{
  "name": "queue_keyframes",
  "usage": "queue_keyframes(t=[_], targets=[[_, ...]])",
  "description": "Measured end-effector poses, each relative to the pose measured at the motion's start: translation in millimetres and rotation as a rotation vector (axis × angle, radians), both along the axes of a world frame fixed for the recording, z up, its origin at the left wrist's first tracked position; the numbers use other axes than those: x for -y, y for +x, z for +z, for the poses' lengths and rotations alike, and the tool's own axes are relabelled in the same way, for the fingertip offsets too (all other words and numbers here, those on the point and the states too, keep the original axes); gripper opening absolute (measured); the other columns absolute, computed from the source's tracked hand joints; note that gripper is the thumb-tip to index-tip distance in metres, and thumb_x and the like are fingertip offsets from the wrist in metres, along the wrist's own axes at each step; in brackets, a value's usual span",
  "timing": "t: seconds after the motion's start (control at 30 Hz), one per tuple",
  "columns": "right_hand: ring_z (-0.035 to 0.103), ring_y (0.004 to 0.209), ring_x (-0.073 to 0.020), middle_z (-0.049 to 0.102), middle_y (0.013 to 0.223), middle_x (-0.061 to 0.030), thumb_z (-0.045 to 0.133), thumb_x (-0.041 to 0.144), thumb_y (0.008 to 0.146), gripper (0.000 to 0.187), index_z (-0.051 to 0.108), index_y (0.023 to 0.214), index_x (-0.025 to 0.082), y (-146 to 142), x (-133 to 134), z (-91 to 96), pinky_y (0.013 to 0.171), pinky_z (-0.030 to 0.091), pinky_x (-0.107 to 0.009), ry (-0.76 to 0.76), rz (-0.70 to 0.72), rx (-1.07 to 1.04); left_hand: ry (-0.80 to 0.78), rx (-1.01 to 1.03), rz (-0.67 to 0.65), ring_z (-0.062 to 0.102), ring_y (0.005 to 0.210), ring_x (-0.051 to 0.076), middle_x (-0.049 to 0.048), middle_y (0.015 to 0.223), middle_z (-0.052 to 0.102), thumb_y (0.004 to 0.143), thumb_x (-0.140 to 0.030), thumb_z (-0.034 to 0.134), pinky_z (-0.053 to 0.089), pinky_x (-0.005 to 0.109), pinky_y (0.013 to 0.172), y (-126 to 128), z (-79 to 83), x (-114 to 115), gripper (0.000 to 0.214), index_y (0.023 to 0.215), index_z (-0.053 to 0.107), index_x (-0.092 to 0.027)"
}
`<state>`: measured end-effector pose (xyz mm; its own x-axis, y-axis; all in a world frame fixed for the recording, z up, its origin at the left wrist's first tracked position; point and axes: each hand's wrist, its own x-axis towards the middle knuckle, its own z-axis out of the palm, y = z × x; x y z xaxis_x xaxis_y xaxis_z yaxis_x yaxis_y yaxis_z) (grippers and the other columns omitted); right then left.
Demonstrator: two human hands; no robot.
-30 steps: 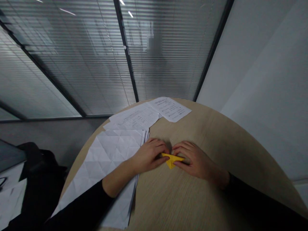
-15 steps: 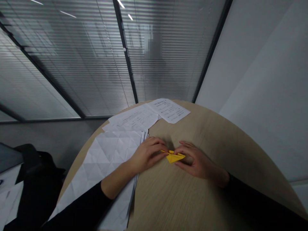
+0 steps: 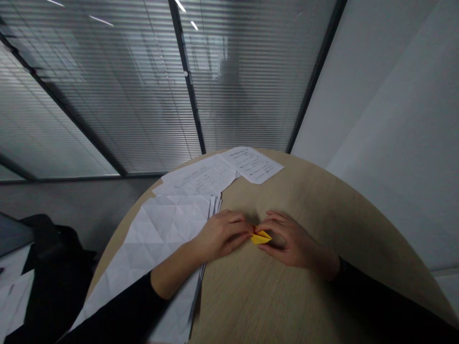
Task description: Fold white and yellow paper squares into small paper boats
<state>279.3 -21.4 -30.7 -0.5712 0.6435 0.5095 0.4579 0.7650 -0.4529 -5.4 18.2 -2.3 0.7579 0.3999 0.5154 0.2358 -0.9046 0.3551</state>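
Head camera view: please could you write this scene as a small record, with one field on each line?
Left hand: fingers pinch the left end of the folded yellow paper
Right hand: fingers hold the right side of the same paper
Surface: round light wood table
Left of hands: stack of creased white paper sheets
Far table edge: printed paper sheets
Background: glass partition with horizontal blinds
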Motion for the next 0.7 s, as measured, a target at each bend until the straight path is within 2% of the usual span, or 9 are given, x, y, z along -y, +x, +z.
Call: queue_keyframes(t=[0.1, 0.17, 0.37, 0.5, 0.7], targets=[[0.078, 0.118, -0.0298, 0.082, 0.122, -0.0060, 0.080, 0.025, 0.101, 0.040, 0.066, 0.138, 0.030, 1.0, -0.4, 2.7, 0.126, 0.052, -0.059, -0.010, 0.030, 0.035, -0.034, 0.020, -0.034, 0.078, 0.104, 0.021, 0.0075, 0.113, 0.081, 0.119, -0.026, 0.062, 0.058, 0.035, 0.091, -0.2, 3.8, 1.0, 0.016, 0.123, 0.078, -0.022], [0.079, 0.116, -0.0290, 0.083, 0.121, -0.0058, 0.080, 0.025, 0.101, 0.038, 0.067, 0.136, 0.029, 1.4, -1.6, 4.0, 0.126, 0.051, -0.058, -0.015, 0.065, 0.055, -0.044, 0.025, -0.048, 0.077, 0.105, 0.022, 0.0075, 0.114, 0.081, 0.118, -0.024, 0.063, 0.057, 0.035, 0.092, -0.1, 6.0, 2.4, 0.015, 0.122, 0.077, -0.022], [0.080, 0.113, -0.0265, 0.084, 0.116, -0.0032, 0.086, 0.034, 0.102, 0.028, 0.071, 0.125, 0.031, 2.1, -4.9, 4.0, 0.127, 0.050, -0.058, 0.000, 0.091, 0.063, -0.076, -0.004, -0.062, 0.074, 0.093, 0.022, 0.0050, 0.103, 0.079, 0.108, -0.025, 0.070, 0.055, 0.036, 0.085, 2.6, 8.6, 5.6, 0.008, 0.114, 0.075, -0.022], [0.081, 0.109, -0.0263, 0.085, 0.112, -0.0021, 0.088, 0.035, 0.102, 0.023, 0.074, 0.120, 0.032, 2.4, -5.2, 5.6, 0.125, 0.053, -0.057, 0.023, 0.057, 0.045, -0.077, -0.072, -0.122, 0.073, 0.088, 0.022, 0.0031, 0.091, 0.076, 0.113, -0.032, 0.069, 0.055, 0.038, 0.085, 4.2, 4.7, 1.5, 0.013, 0.106, 0.074, -0.023], [0.080, 0.103, -0.0253, 0.083, 0.104, -0.0011, 0.084, 0.036, 0.105, 0.011, 0.075, 0.107, 0.030, 4.6, -6.9, 8.8, 0.123, 0.053, -0.057, -0.007, 0.045, 0.015, -0.067, -0.064, -0.071, 0.077, 0.101, 0.023, 0.0081, 0.111, 0.082, 0.117, -0.035, 0.067, 0.058, 0.038, 0.091, 0.6, 1.1, -0.9, 0.019, 0.118, 0.081, -0.023]])
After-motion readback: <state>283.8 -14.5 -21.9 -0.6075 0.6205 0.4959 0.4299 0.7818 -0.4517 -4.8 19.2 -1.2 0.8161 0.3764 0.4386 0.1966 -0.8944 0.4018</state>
